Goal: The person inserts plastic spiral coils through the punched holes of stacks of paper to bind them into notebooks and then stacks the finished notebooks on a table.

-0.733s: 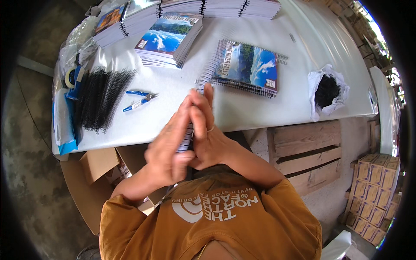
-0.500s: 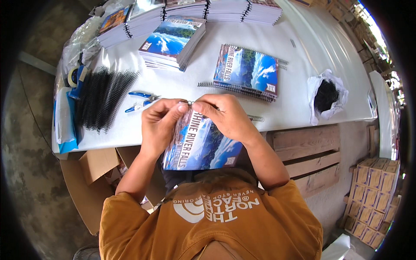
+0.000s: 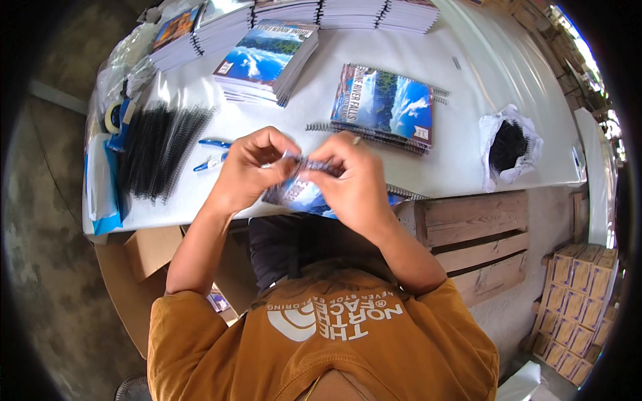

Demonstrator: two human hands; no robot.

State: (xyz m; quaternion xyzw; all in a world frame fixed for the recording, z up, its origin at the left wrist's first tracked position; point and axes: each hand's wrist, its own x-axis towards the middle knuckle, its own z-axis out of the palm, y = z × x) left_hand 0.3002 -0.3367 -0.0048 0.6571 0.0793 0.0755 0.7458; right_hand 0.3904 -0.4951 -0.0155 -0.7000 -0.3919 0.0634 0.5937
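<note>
Blue-covered coil-bound paper booklet [image 3: 311, 200] now tipped flatter, near edge of white-covered desk [image 3: 461, 157]; left hand [image 3: 253, 168] and right hand [image 3: 354, 179] pinch one corner, work apparently still at binding.

the hands [image 3: 358, 177] hold a book [image 3: 304, 200] by the counter's [image 3: 455, 157] near edge. left of them lie pliers [image 3: 212, 162], then coils [image 3: 160, 154], then tape [image 3: 110, 119]. behind is a book stack [image 3: 264, 60], a book row [image 3: 287, 17] behind that. right of the stack lies a book pile [image 3: 388, 107], then a bag [image 3: 488, 154]. lower down: carton [image 3: 134, 281] left, slats [image 3: 468, 220] right, boxes [image 3: 578, 294] beyond.
</note>
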